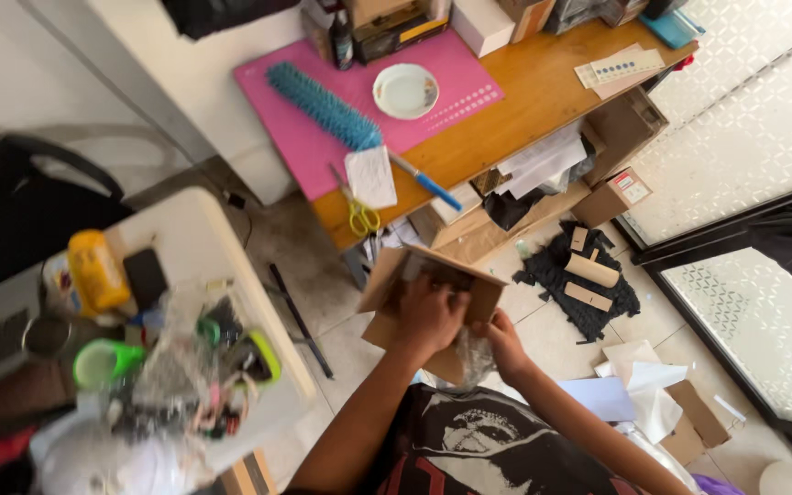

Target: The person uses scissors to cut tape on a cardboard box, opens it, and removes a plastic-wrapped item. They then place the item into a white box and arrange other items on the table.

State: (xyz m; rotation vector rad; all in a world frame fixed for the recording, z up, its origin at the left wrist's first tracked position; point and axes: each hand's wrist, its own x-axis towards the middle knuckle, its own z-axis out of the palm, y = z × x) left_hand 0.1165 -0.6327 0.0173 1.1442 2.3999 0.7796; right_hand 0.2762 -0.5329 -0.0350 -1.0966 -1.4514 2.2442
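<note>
While the left hand (428, 316) reaches inside the cardboard box (396, 275), right-hand fingers (499, 341) grasp its underside.

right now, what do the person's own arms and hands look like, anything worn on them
Both forearms are bare: no long sleeves, gloves or watch show. The left hand and right hand carry no rings or bands that can be made out, though the picture is too soft to be sure. Below them is a black T-shirt with a pale graphic print and red marks.
</note>
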